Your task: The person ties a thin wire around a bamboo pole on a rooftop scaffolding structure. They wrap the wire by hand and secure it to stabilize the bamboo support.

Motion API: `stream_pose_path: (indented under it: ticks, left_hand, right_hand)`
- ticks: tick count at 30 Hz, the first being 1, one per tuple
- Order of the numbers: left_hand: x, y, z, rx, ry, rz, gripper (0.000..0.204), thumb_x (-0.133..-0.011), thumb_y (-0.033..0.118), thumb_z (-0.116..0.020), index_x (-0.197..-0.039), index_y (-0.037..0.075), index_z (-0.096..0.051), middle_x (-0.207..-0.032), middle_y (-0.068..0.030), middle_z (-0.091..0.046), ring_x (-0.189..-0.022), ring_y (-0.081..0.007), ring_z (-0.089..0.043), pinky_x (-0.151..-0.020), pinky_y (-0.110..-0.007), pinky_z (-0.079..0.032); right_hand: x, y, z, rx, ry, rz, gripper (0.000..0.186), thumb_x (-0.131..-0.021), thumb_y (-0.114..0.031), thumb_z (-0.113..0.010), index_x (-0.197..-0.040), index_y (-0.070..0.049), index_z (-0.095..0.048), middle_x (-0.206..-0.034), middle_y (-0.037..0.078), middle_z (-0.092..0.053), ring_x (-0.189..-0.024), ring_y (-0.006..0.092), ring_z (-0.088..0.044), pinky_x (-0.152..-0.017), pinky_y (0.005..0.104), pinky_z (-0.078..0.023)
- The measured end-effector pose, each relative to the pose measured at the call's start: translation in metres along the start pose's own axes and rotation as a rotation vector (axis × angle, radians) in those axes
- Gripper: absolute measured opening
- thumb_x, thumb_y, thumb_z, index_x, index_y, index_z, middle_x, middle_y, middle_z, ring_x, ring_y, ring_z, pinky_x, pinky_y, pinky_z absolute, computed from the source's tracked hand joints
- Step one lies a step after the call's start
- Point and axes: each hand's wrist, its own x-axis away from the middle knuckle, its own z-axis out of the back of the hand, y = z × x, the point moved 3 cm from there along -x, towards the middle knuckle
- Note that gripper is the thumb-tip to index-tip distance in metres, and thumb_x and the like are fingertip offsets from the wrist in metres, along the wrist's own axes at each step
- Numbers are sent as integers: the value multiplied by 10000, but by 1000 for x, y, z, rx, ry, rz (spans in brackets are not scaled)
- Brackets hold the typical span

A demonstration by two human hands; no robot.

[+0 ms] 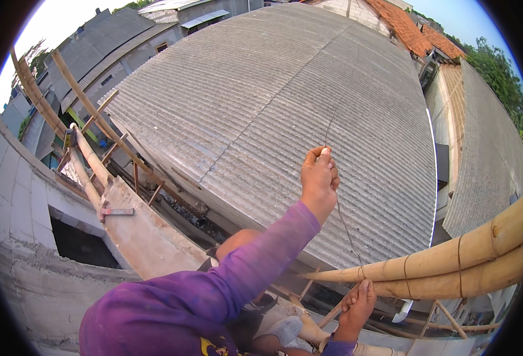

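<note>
My left hand point(319, 178), at the end of a purple sleeve, is raised in front of the corrugated roof. Its fingers and thumb pinch a thin dark wire point(345, 224), whose short end sticks up above them. From there the wire curves down to two thick bamboo poles point(445, 264) at the right. Close against the poles, my right hand point(356, 305) is closed with thumb and finger pinched at the wire's lower part. Part of its grip is hidden. Dark bands circle the poles further right.
A grey corrugated roof point(285, 118) fills the middle. On the left, a board point(149, 237) bears a hammer-like tool point(117, 211) beside a grey block wall point(18, 184). Bamboo scaffold poles point(89, 98) rise beyond it, with a gap below. My knee point(238, 242) is under my left arm.
</note>
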Motion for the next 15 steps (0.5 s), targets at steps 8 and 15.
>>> stream_pose_path:
  ticks: [8, 15]
  left_hand:
    - [-3, -2, -1, -67, -47, -152, 87, -1039, 186, -546, -1085, 114, -563, -717, 40, -462, -526, -19, -340, -450, -205, -251]
    - [-4, -9, 3, -105, -42, -105, 82, -1038, 167, -538, -1092, 110, -562, -713, 39, -454, -525, -26, -337, -451, -209, -251]
  right_hand:
    - [-8, 25, -1, 430, -279, -283, 239, -1038, -260, -552, -984, -48, -646, -558, -66, -384, -424, 18, -296, -376, 207, -233]
    - [19, 18, -37, 707, -834, -197, 302, -967, -237, -601, -1076, 12, -731, -638, -27, -525, -569, 74, -413, -548, 271, -339]
